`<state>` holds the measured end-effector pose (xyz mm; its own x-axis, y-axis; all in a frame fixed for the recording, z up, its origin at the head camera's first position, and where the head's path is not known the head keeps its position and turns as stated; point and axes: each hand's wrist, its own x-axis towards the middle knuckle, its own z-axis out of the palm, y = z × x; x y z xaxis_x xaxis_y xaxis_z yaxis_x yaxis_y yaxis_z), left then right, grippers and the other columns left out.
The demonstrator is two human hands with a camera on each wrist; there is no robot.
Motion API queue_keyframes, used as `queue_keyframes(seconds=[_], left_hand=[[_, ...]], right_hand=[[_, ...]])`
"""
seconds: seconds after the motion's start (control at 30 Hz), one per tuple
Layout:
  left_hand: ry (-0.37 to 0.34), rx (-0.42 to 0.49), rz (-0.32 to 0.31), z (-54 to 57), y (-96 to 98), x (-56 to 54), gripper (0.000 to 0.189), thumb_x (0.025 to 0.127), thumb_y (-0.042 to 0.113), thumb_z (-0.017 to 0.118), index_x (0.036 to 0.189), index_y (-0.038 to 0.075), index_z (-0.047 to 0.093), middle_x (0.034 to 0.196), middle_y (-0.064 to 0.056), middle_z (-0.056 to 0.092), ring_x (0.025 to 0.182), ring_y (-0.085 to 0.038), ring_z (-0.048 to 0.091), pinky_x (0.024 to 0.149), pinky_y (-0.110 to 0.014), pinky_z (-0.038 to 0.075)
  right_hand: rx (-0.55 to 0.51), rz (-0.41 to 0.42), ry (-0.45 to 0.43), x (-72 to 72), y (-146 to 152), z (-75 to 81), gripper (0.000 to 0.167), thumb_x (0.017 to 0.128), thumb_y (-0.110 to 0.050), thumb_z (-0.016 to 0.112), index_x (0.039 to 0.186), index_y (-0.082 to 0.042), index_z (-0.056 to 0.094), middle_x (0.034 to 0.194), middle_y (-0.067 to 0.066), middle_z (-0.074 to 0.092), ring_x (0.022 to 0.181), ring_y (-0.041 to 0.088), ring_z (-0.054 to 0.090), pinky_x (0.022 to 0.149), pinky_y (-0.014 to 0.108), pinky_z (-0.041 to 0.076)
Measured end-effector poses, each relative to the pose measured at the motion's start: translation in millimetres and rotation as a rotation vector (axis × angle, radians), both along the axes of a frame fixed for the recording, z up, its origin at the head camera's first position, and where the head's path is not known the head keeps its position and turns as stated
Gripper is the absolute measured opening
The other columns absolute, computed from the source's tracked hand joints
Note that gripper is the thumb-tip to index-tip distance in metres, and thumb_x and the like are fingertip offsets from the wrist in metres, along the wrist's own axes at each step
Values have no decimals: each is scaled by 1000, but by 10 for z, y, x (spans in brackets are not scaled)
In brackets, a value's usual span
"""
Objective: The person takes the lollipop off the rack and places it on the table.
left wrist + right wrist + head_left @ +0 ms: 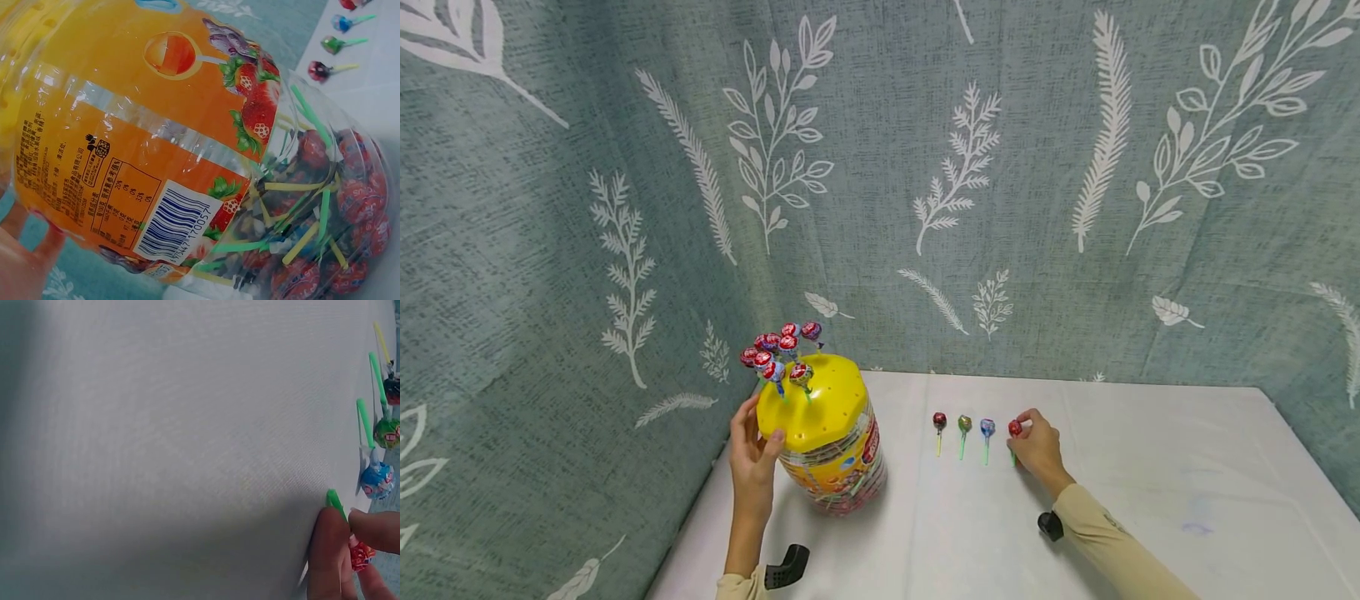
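Observation:
A clear plastic lollipop jar (835,475) with a yellow lid (823,408) stands on the left of the table, tilted in the head view. My left hand (756,462) grips it at the lid's near left side, thumb in front and fingers behind. Several wrapped lollipops (787,343) stick up from holes in the lid. To the right, my right hand (1037,446) pinches the green stick of a red lollipop (361,553) close over the table. Left of it lie a blue lollipop (987,427), a green one (965,423) and a dark red one (939,419), sticks toward me.
A white cloth covers the table (1150,467). Patterned green curtains (880,167) hang behind it and along the left side. More lollipops fill the jar's lower part, behind its orange label (112,144). Black wrist devices (787,567) sit at both sleeves.

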<state>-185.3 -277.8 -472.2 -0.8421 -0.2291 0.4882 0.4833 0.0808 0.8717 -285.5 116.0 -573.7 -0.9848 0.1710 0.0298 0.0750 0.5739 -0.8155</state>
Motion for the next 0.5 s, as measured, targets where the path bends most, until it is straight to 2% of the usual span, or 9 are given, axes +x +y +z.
queue_keyframes(seconds=[0.23, 0.5], left_hand=[[-5, -3, 2, -9, -9, -1, 59, 90, 6, 52, 145, 12, 30, 139, -10, 39, 123, -21, 43, 93, -21, 43], [15, 5, 0, -10, -1, 0, 59, 90, 3, 51, 145, 10, 30, 137, -11, 41, 122, -21, 44, 93, -21, 42]], right_hand=[[31, -23, -30, 17, -10, 39, 34, 76, 1, 71, 104, 1, 52, 72, 11, 55, 63, 22, 50, 51, 28, 45], [20, -20, -47, 35, 37, 62, 39, 74, 1, 70, 109, 4, 53, 76, 13, 59, 63, 23, 54, 48, 28, 48]])
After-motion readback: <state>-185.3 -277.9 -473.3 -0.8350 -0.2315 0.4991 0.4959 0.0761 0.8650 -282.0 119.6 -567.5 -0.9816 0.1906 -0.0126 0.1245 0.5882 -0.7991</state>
